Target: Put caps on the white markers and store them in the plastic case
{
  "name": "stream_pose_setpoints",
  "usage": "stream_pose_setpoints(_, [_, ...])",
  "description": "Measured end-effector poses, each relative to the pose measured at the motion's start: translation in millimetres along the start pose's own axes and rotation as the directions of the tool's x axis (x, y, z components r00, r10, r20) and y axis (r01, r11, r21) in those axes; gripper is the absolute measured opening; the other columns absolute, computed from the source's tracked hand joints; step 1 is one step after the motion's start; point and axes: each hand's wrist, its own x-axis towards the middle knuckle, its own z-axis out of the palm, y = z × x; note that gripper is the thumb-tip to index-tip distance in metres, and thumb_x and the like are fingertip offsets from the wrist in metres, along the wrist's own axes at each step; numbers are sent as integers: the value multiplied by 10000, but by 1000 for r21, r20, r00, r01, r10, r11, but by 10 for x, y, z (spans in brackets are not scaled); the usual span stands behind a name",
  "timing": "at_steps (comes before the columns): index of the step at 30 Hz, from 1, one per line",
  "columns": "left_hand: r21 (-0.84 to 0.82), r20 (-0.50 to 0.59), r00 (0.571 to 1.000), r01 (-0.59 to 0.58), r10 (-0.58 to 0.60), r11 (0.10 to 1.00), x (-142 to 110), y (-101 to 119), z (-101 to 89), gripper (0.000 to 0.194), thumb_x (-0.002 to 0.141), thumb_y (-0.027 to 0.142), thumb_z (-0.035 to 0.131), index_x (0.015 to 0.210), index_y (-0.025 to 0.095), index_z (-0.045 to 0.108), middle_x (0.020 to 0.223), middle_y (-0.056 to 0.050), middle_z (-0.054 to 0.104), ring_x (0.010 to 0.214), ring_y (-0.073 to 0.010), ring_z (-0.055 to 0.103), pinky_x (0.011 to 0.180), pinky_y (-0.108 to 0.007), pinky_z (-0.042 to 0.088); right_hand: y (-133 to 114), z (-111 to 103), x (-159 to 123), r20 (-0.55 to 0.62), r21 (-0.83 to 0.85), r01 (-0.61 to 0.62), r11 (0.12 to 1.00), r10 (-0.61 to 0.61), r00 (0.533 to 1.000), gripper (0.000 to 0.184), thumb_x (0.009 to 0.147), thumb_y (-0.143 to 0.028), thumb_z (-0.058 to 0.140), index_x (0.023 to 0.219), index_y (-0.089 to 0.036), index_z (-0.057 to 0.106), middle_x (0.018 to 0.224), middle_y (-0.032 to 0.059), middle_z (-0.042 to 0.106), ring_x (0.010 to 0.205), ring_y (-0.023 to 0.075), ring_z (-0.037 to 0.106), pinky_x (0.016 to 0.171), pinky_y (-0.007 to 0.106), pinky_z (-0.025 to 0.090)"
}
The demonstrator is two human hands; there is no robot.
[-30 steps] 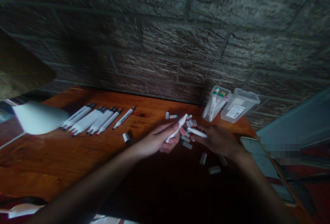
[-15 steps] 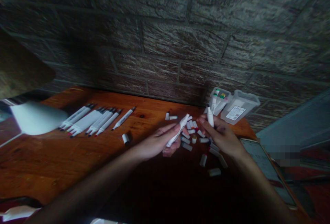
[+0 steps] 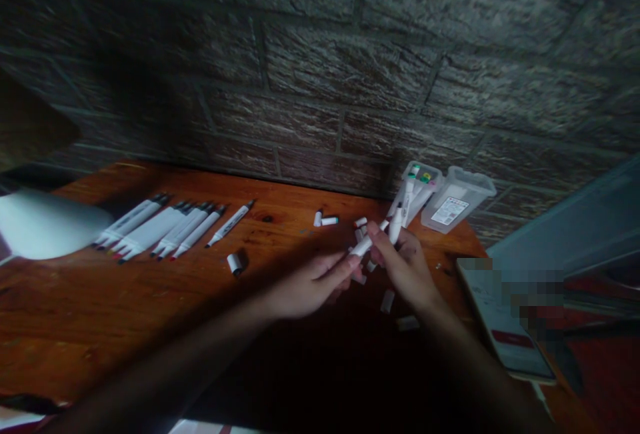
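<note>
My left hand (image 3: pixel 320 281) is closed around a white marker (image 3: pixel 362 246) that slants up to the right. Close beside it, my right hand (image 3: pixel 403 261) grips a second white marker (image 3: pixel 396 224), its dark tip pointing upward. The right thumb and fingers also meet the upper end of the left marker. Loose white caps lie on the table under and around both hands, such as one cap (image 3: pixel 387 301) below the right hand; many are partly hidden by the hands. Another cap (image 3: pixel 233 264) with a dark end sits apart to the left.
Several uncapped markers (image 3: pixel 155 227) lie in a row on the wooden table (image 3: pixel 280 211) at left, near a lamp (image 3: pixel 45 224). Behind my right hand stand a clear box with markers (image 3: pixel 425 187) and another clear box (image 3: pixel 457 197). A phone (image 3: pixel 505 321) rests at the right edge.
My hands have come together: my right hand moved left, and its fingers now touch the upper end of the left marker. The view has shifted slightly.
</note>
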Motion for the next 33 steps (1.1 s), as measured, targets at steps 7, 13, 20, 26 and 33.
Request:
stream_pose_setpoints(7, [70,76,997,-3,-2,998,-54,146,59,496,1009,535,355,912,155,659,589,57,380,515,-92,364,489,-214,291,-64,118,-69,-106,15,34,999,-33,994,312,793,-376,684,556,-194,592,471,-49,507,434,86,462,436,210,370])
stream_pose_setpoints(13, [86,-4,1000,-14,14,996,-21,94,74,405,991,509,417,1090,183,637,692,29,480,599,-122,440,581,-230,379,-110,61,-29,-255,-9,37,999,-38,966,376,791,-425,713,539,-192,559,480,-46,531,446,93,469,448,222,379])
stream_pose_setpoints(20, [410,-66,981,-138,181,901,-57,88,104,348,1012,419,361,892,197,601,765,-9,568,724,-169,518,745,-282,396,-82,38,-47,-148,42,-67,997,72,986,370,795,-500,709,613,-183,656,514,-26,572,477,116,517,467,242,398])
stream_pose_setpoints(26, [23,195,978,69,-72,997,-38,65,48,557,969,659,210,631,227,309,542,59,293,495,-116,278,489,-264,254,-133,-429,233,-653,352,140,926,135,746,319,817,-420,644,586,-221,549,475,-63,494,396,100,429,403,244,343])
stream_pose_setpoints(33, [554,-191,968,-32,164,832,103,-89,-221,415,1000,511,362,836,209,596,779,-19,626,745,-182,589,739,-287,445,-181,-315,182,-360,510,69,858,140,922,385,803,-489,697,584,-197,576,440,-87,355,385,57,287,398,213,277])
